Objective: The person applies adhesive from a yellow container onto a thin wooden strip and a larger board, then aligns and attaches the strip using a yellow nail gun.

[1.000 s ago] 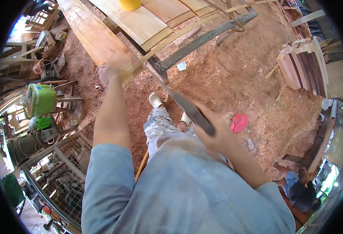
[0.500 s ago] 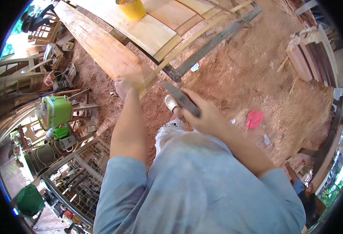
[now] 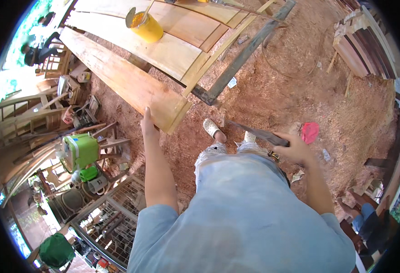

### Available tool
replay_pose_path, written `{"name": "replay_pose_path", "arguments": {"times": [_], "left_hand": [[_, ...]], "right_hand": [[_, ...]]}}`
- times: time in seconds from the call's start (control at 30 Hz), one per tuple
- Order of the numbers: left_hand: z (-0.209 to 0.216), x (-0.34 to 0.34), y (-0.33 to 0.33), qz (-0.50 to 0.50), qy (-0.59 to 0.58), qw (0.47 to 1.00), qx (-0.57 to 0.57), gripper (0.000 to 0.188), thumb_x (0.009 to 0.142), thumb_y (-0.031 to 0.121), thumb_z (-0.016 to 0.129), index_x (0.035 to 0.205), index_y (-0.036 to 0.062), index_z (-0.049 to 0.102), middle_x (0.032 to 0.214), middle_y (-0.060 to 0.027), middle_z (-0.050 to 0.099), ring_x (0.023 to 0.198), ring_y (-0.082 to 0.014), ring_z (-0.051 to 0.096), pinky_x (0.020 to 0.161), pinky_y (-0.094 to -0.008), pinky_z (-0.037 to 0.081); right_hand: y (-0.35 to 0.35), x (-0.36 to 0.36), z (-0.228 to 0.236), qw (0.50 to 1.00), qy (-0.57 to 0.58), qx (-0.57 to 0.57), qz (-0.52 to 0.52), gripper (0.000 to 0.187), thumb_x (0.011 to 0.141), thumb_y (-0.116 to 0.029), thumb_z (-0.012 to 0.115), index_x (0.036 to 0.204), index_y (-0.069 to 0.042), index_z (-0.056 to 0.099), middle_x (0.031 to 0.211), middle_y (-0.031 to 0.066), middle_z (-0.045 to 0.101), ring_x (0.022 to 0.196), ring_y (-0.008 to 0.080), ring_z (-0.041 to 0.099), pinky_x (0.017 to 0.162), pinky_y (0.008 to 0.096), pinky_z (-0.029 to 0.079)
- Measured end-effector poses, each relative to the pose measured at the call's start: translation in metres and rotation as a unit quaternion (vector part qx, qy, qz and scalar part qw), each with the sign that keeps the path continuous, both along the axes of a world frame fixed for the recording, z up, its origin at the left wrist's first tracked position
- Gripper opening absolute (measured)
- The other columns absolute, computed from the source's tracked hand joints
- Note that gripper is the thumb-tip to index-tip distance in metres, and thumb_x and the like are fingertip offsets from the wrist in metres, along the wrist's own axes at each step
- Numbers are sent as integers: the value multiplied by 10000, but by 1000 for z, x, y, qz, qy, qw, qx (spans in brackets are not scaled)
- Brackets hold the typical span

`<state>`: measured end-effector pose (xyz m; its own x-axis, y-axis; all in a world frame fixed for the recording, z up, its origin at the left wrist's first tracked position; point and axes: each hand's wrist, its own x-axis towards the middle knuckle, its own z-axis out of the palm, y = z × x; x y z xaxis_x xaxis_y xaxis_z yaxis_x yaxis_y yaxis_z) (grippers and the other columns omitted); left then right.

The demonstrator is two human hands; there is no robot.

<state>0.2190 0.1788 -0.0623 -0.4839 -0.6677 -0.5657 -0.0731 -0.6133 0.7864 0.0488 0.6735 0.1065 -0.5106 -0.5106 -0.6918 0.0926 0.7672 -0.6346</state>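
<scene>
- Pale wooden plank (image 3: 122,79), long and flat, runs from far left to its near end, where my left hand (image 3: 148,128) rests with fingers laid flat.
- My right hand (image 3: 295,148) grips a dark flat blade-like tool (image 3: 259,133), at right.
- Yellow round can (image 3: 147,27) stands on the far boards.

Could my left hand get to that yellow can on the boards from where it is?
Probably not without stepping forward: the left hand rests at the near end of the long plank, while the yellow can stands far up on the boards, nothing between.

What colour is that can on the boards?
Yellow: the can, seen in the head view.
</scene>
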Motion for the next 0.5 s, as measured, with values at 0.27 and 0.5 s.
{"name": "replay_pose_path", "arguments": {"times": [0.27,0.5], "left_hand": [[22,31,-1,44,85,990,105,472,942,235,630,1325,-28,544,1302,-183,638,1156,-361,631,1020,-503,510],[117,14,-5,31,-50,998,17,495,913,116,614,1340,-96,480,1215,-235,639,1108,-373,651,979,-488,547]], "right_hand": [[84,0,-92,963,-38,-18,-267,389,875,-301,714,1153,-30,688,663,11,577,536,99,543,476,291,417],[176,56,-162,814,-144,-7,-563,254,904,-325,678,847,-85,619,619,24,558,523,142,562,463,297,431]]}}
